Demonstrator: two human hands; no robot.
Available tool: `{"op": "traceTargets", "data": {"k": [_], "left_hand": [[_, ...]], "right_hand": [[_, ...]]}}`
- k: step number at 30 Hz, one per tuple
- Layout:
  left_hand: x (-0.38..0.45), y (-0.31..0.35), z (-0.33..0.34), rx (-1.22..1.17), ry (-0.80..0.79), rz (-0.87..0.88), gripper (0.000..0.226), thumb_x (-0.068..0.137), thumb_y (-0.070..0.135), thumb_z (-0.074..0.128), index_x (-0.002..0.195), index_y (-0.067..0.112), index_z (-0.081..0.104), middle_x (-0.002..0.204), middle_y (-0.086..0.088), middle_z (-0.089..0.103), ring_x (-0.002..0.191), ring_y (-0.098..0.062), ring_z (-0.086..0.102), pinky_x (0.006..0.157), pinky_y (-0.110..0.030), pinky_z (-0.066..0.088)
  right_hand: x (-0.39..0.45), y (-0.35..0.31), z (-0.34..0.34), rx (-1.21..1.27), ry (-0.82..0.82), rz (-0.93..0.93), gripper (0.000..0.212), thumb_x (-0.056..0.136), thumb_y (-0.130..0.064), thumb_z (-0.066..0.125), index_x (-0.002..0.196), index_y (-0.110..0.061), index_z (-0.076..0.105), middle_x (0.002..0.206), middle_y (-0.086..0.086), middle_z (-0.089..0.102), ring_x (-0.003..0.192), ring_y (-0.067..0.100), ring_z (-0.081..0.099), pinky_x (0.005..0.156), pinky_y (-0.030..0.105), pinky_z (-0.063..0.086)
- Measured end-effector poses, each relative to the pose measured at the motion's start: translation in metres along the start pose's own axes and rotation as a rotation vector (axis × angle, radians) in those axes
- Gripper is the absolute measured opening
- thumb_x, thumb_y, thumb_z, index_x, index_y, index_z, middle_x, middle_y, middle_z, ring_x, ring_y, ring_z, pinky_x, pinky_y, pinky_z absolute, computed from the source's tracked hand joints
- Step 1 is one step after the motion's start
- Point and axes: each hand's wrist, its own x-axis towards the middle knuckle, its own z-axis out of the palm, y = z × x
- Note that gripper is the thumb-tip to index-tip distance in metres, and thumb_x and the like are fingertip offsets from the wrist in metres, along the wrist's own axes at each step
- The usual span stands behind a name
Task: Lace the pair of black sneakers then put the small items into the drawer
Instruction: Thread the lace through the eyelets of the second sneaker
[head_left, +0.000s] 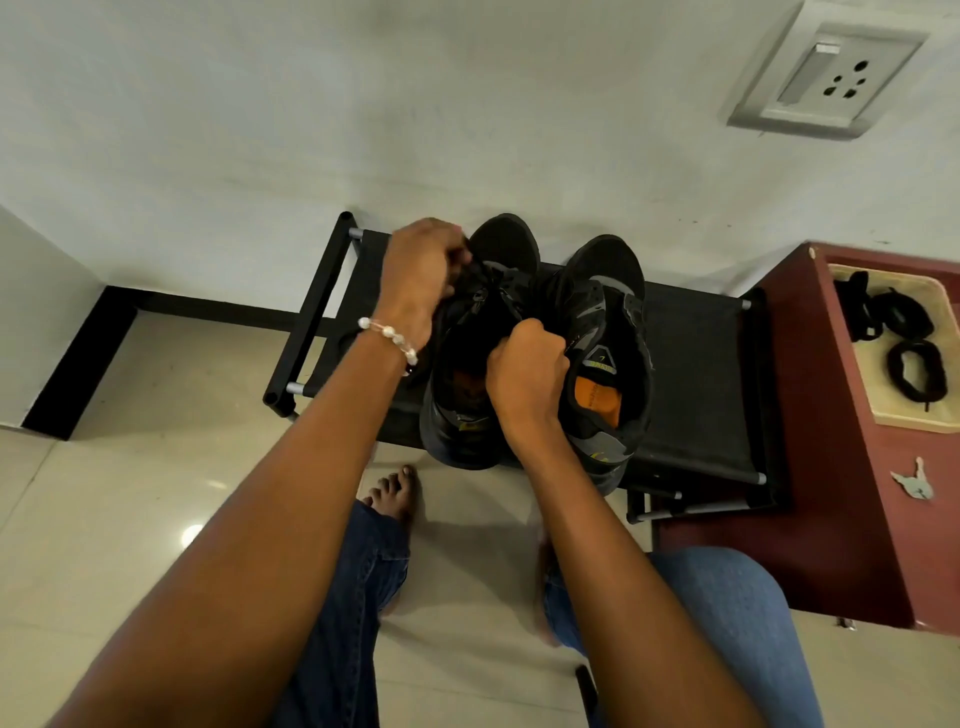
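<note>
Step in hand, by judgement: lacing of the left sneaker (470, 358). Both sneakers on the black rack (696, 364), side by side and touching, toes toward the wall. Left hand (421, 270) curled over the eyelet area, apparently pinching a lace; lace itself too dark to confirm. Right hand (527, 369) closed in a fist at the collar, clamped on the shoe's edge or the lace; cannot tell which. Right sneaker (605, 358) untouched, seemingly unlaced. Next move: draw slack through, cross to the next eyelets, keep tension even. Remaining afterward: coiled laces (904, 338) in the tray (883, 405) on the cabinet (810, 467), keys (912, 486) nearby. Drawer not in view.
</note>
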Motion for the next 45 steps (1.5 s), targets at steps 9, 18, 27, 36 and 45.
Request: {"op": "traceTargets", "data": {"k": [9,18,27,36,45], "left_hand": [[0.008,-0.006,-0.015,0.87,-0.225,0.343,0.033,0.069,0.064,0.072,0.074,0.032,0.066,0.071,0.012,0.061,0.075,-0.013,0.059,0.083,-0.042,0.049],[0.002,0.002,-0.018,0.209,-0.106,0.267,0.015,0.088,0.016,0.066,0.076,0.023,0.07,0.08,0.01,0.07,0.076,-0.007,0.063,0.078,-0.033,0.055],[0.006,0.004,-0.016,-0.338,-0.115,0.002,0.016,0.096,0.023,0.056,0.094,0.01,0.048,0.064,0.001,0.05,0.047,-0.011,0.044,0.055,-0.03,0.048],[0.01,-0.008,0.002,1.022,-0.337,0.484,0.02,0.088,0.026,0.067,0.106,0.021,0.075,0.11,-0.007,0.066,0.101,-0.022,0.061,0.093,-0.037,0.05],[-0.006,-0.015,0.018,1.331,-0.003,0.676,0.016,0.09,0.022,0.059,0.095,0.011,0.07,0.112,-0.006,0.058,0.109,-0.028,0.053,0.063,-0.034,0.041]], "right_hand": [[0.0,0.0,-0.001,-0.014,-0.006,0.002,0.023,0.1,-0.011,0.044,0.112,0.004,0.056,0.108,0.022,0.063,0.099,0.039,0.064,0.064,0.03,0.039],[0.0,0.0,0.002,0.004,0.001,0.004,0.021,0.099,-0.01,0.045,0.108,0.005,0.057,0.106,0.023,0.064,0.096,0.04,0.065,0.064,0.031,0.041],[0.0,-0.001,0.001,0.013,-0.001,0.003,0.021,0.099,-0.009,0.045,0.109,0.005,0.057,0.105,0.023,0.064,0.095,0.039,0.065,0.064,0.03,0.041],[-0.001,0.001,-0.001,-0.029,-0.011,-0.032,0.021,0.099,-0.012,0.046,0.109,0.004,0.057,0.107,0.022,0.063,0.096,0.039,0.064,0.064,0.032,0.04],[0.0,0.0,-0.002,-0.032,-0.023,-0.008,0.021,0.099,-0.009,0.043,0.11,0.004,0.056,0.109,0.023,0.063,0.099,0.04,0.063,0.066,0.031,0.038]]}}
